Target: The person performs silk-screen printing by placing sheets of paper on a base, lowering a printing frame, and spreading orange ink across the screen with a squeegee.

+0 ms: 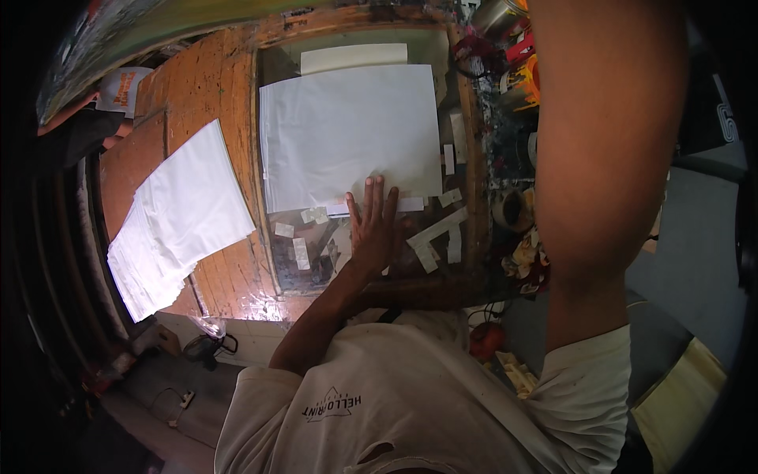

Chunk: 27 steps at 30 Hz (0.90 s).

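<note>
A smooth white sheet (351,130), perhaps a flat bag, lies on a glass panel (316,272) set in a wooden frame. Layered edges show along its left side, so more than one may be there. My left hand (375,221) rests with its fingers spread on the sheet's near edge. Behind the far edge a smaller white strip (353,57) sticks out. To the left, a fanned pile of similar white sheets (185,205) lies on the wooden tabletop (225,272). My right arm (604,150) is raised across the right side, and its hand is out of view.
Bits of pale tape (433,241) are stuck about the glass. On the right stand a paint-smeared tub (521,87), a metal can (496,16) and a tape roll (509,209). Another person (83,126) is at the far left. A cable with a plug (185,400) lies below the table.
</note>
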{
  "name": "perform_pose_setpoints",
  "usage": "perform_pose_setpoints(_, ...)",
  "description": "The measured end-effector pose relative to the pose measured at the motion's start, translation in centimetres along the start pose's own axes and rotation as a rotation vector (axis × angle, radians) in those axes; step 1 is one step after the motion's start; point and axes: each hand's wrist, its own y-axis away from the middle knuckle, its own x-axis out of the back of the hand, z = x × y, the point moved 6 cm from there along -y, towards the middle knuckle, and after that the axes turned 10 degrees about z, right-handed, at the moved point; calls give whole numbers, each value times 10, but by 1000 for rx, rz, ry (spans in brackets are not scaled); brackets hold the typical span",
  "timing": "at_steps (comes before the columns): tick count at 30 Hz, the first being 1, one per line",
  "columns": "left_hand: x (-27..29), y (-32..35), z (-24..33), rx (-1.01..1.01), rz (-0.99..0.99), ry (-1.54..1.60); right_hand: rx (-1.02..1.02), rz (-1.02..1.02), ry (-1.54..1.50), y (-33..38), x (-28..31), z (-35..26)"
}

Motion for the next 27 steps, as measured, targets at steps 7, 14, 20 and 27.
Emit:
perform_pose_setpoints(7, -1, -1, 3, -26, -22, -17, -16, 3, 2, 2, 1, 2)
perform_pose_setpoints(14, -7, 1, 4, -69, -61, -10, -29, 2, 5, 3, 0, 3)
perform_pose_setpoints(20, -6, 1, 6, -76, -87, 9, -41, 5, 0, 4, -1, 2)
perform_pose_setpoints(27, -6, 0, 7, -91, -85, 11, -46, 11, -1, 2, -2, 2)
